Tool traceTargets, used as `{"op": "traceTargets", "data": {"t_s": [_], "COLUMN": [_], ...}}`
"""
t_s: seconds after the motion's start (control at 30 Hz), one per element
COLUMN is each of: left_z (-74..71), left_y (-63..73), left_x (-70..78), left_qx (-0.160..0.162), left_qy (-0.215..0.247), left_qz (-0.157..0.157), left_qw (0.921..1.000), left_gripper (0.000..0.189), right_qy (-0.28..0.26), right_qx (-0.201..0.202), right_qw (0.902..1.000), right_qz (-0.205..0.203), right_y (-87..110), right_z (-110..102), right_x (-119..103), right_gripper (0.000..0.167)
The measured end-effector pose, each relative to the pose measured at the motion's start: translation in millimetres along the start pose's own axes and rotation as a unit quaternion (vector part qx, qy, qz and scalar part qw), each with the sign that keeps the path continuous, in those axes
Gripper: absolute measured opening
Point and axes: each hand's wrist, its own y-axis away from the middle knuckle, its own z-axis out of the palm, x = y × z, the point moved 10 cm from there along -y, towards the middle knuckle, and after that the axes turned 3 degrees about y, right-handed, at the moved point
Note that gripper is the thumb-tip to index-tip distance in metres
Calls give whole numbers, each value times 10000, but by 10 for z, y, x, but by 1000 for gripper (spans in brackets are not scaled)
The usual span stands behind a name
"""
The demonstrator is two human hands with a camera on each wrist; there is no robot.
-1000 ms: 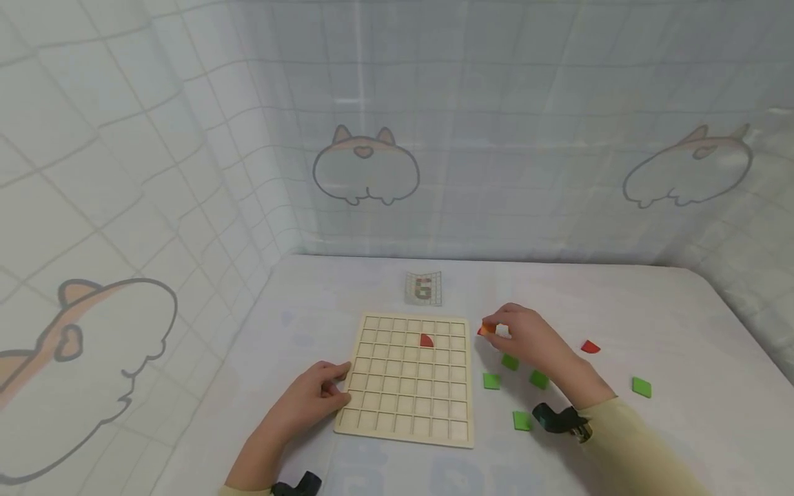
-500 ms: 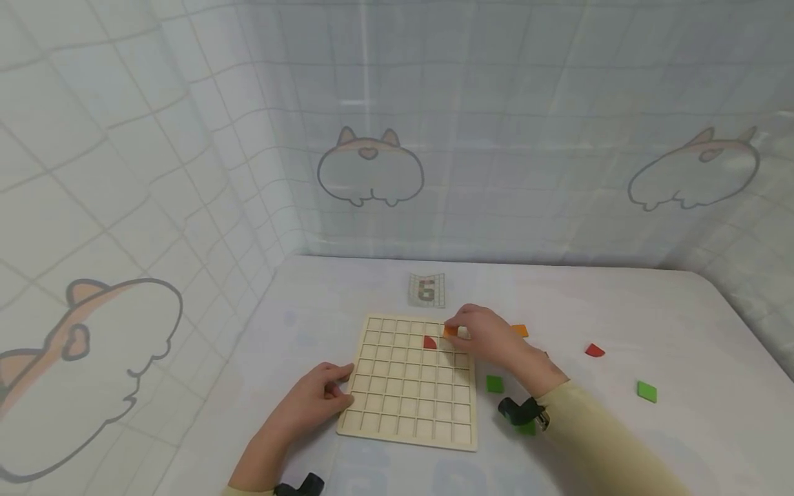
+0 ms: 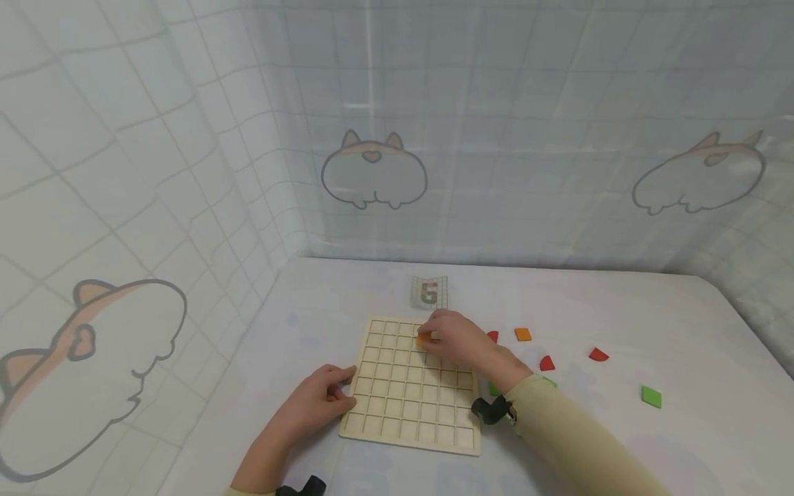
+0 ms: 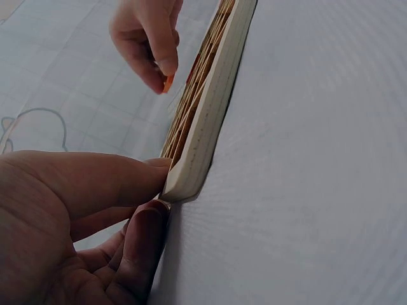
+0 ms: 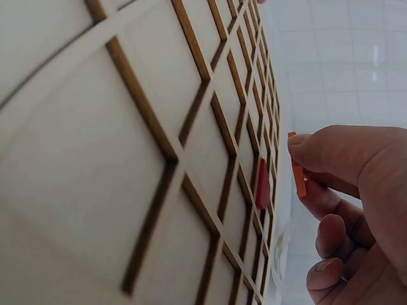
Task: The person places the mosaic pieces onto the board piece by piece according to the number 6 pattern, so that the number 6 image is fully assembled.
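Observation:
My left hand grips the left edge of the wooden grid board, thumb and fingers at its rim in the left wrist view. Over the board's upper part, my right hand pinches an orange tile between thumb and fingertips. The tile is held on edge, apart from the board's surface, in the right wrist view. A red quarter-circle piece lies in one of the grid cells near it. From the head view, the right hand hides that red piece.
Right of the board lie another orange tile, red quarter-circle pieces and green tiles, some partly under the right forearm. A small patterned card lies beyond the board's far edge. Patterned curtains stand around the table.
My right hand has moved left from beside the board to over its upper cells, carrying the orange tile. The left hand keeps its grip on the board's edge.

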Motion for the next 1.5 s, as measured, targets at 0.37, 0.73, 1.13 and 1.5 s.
{"op": "traceTargets", "data": {"t_s": [0.37,0.73,1.13,1.5], "left_z": [30,14,14,-12], "left_y": [-4,-2,6,16], "left_x": [30,47,50,52], "left_qx": [-85,-12,-1,25], "left_qy": [10,3,58,29], "left_qz": [-30,-6,-48,-13], "left_qw": [10000,10000,10000,10000], "left_gripper": [59,59,58,57], "right_qy": [89,-92,-65,-577], "right_qx": [-129,-216,-178,-70], "right_qw": [9999,9996,9997,9912], "right_qz": [-53,127,132,1187], "right_y": [-62,-82,-6,320], "right_z": [136,128,77,-172], "right_x": [-2,-5,5,325], "right_gripper": [10,14,22,32]}}
